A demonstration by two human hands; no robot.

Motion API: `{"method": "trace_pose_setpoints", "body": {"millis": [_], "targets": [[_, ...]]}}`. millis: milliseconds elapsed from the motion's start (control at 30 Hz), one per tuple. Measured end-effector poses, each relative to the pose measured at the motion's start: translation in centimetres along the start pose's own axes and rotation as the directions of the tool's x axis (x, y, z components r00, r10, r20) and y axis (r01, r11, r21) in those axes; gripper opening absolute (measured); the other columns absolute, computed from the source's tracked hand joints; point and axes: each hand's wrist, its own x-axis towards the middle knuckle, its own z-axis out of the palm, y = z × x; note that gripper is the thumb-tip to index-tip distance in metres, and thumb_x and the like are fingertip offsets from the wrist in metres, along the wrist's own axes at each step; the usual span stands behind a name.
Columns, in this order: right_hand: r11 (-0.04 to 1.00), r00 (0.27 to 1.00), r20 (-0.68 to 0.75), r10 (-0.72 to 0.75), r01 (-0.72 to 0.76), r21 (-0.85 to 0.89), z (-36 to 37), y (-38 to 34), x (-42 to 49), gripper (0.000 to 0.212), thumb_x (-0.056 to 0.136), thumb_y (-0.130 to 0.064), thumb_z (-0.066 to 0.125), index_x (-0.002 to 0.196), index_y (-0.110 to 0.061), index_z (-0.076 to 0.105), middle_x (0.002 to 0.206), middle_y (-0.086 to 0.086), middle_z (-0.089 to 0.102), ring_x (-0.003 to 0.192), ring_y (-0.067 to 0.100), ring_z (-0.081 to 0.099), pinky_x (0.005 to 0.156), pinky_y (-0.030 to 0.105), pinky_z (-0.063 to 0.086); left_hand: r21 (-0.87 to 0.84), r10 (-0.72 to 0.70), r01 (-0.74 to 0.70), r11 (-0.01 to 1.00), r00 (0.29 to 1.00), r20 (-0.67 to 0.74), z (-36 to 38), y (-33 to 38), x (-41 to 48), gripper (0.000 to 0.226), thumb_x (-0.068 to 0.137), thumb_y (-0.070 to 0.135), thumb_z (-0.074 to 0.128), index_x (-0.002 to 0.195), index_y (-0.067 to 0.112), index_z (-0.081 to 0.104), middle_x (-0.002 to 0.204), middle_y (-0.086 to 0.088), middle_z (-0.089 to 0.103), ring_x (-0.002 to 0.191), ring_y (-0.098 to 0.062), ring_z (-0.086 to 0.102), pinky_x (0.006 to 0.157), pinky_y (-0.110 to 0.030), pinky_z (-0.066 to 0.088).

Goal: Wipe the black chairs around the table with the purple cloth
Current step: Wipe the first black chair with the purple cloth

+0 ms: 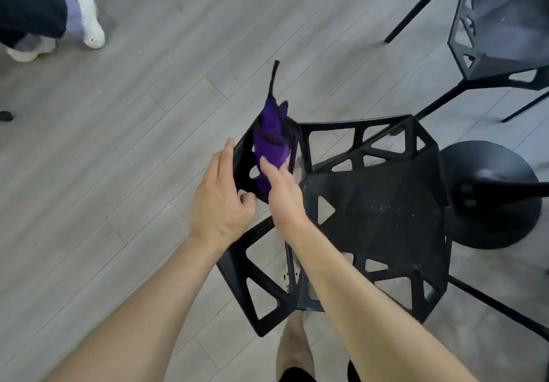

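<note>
Grey wood-look planks cover the floor (118, 174). On it a black chair (380, 209) with triangular cut-outs stands before the person, with a second black chair (505, 25) and a round black table base (490, 197) to the right. Another person's white shoes (89, 19) show at top left. The purple cloth (271, 141) lies against the inner face of the near chair's backrest (243, 159), its top end poking above the rim. The right hand (280, 191) presses it there with straight fingers, at the cloth's lower end. The left hand (221, 200) rests flat on the backrest's outer face, fingers straight; its thumb seems to hook the panel edge, though that is unclear.
</note>
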Motion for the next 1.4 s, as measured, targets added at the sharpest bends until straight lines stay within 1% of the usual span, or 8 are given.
{"method": "trace_pose_setpoints", "body": {"millis": [233, 400, 500, 700, 1033, 1167, 1233, 1400], "targets": [[0.997, 0.993, -0.093, -0.071, 0.069, -0.021, 0.3, -2.0, 2.6, 0.028, 0.11, -0.044, 0.051, 0.124, -0.025, 0.066, 0.124, 0.015, 0.069, 0.108, 0.025, 0.07, 0.104, 0.029, 0.053, 0.052, 0.059, -0.06, 0.997, 0.998, 0.013, 0.1, -0.3, 0.3, 0.116, 0.082, 0.032, 0.082, 0.172, 0.016, 0.013, 0.154, -0.004, 0.045, 0.131, -0.024, 0.057, 0.098, -0.038, 0.058], [0.935, 0.927, -0.375, 0.007, 0.127, 0.33, -5.4, -2.2, 4.4, 0.015, 0.101, -0.039, 0.065, 0.11, -0.028, 0.067, 0.118, 0.001, 0.073, 0.112, 0.028, 0.069, 0.101, 0.05, 0.057, 0.056, 0.109, -0.111, 0.992, 0.993, 0.035, 0.1, -0.8, 0.2, 0.123, 0.079, 0.019, 0.086, 0.173, 0.026, 0.007, 0.15, -0.001, 0.042, 0.117, -0.022, 0.06, 0.094, -0.037, 0.058], [0.956, 0.883, -0.46, -0.094, 0.209, 0.206, -8.3, -3.2, 7.1, 0.03, 0.103, -0.043, 0.06, 0.125, -0.023, 0.064, 0.129, -0.005, 0.066, 0.125, 0.024, 0.059, 0.113, 0.049, 0.046, 0.074, 0.106, -0.107, 0.992, 0.994, 0.017, 0.2, -0.9, 0.1, 0.119, 0.082, 0.008, 0.083, 0.173, 0.027, 0.009, 0.15, -0.001, 0.042, 0.107, -0.02, 0.06, 0.094, -0.034, 0.056], [0.919, 0.932, -0.223, -0.286, 0.201, -0.34, -4.2, 0.7, 12.9, 0.051, 0.104, -0.045, 0.045, 0.15, -0.024, 0.054, 0.155, 0.001, 0.055, 0.141, 0.024, 0.05, 0.105, 0.034, 0.037, 0.1, 0.115, -0.112, 0.989, 0.993, -0.034, 0.6, -1.1, 0.1, 0.111, 0.086, 0.007, 0.082, 0.173, 0.026, 0.014, 0.147, -0.004, 0.045, 0.112, -0.027, 0.063, 0.095, -0.039, 0.058], [0.952, 0.978, -0.209, 0.015, -0.078, -0.296, -6.5, 14.2, 3.0, 0.03, 0.1, -0.036, 0.056, 0.098, -0.009, 0.068, 0.099, 0.004, 0.072, 0.094, 0.027, 0.064, 0.083, 0.039, 0.045, 0.109, 0.135, -0.128, 0.986, 0.99, -0.052, 0.7, -1.2, 0.3, 0.107, 0.085, 0.01, 0.079, 0.172, 0.023, 0.018, 0.145, -0.005, 0.046, 0.112, -0.028, 0.063, 0.089, -0.035, 0.054], [0.99, 0.933, -0.332, 0.139, -0.128, 0.054, -9.5, 11.4, 0.5, 0.022, 0.096, -0.035, 0.066, 0.1, -0.013, 0.07, 0.089, 0.006, 0.076, 0.077, 0.03, 0.07, 0.068, 0.039, 0.055, -0.09, 0.047, -0.057, 0.994, 0.993, -0.106, 0.6, -0.2, 0.2, 0.082, 0.092, 0.02, 0.069, 0.163, 0.009, 0.03, 0.15, -0.008, 0.047, 0.131, -0.024, 0.054, 0.103, -0.023, 0.045], [0.991, 0.938, -0.334, 0.093, -0.055, 0.121, -9.9, 10.0, -1.3, 0.015, 0.098, -0.031, 0.075, 0.111, -0.023, 0.074, 0.1, -0.001, 0.082, 0.091, 0.025, 0.079, 0.082, 0.046, 0.066, -0.233, 0.004, -0.042, 0.972, 0.987, -0.161, 0.6, 0.2, 0.2, 0.059, 0.096, 0.016, 0.063, 0.149, 0.001, 0.041, 0.142, -0.011, 0.049, 0.128, -0.02, 0.051, 0.1, -0.015, 0.044], [0.948, 0.939, -0.216, -0.268, 0.217, -0.234, -5.1, 5.0, -1.4, 0.011, 0.109, -0.019, 0.057, 0.109, -0.01, 0.065, 0.1, 0.005, 0.077, 0.095, 0.027, 0.075, 0.089, 0.051, 0.063, -0.395, -0.103, -0.033, 0.918, 0.942, -0.32, -0.6, -0.5, -2.5, 0.038, 0.096, 0.014, 0.055, 0.132, 0.003, 0.052, 0.125, -0.008, 0.054, 0.112, -0.025, 0.059, 0.092, -0.045, 0.054]]}}
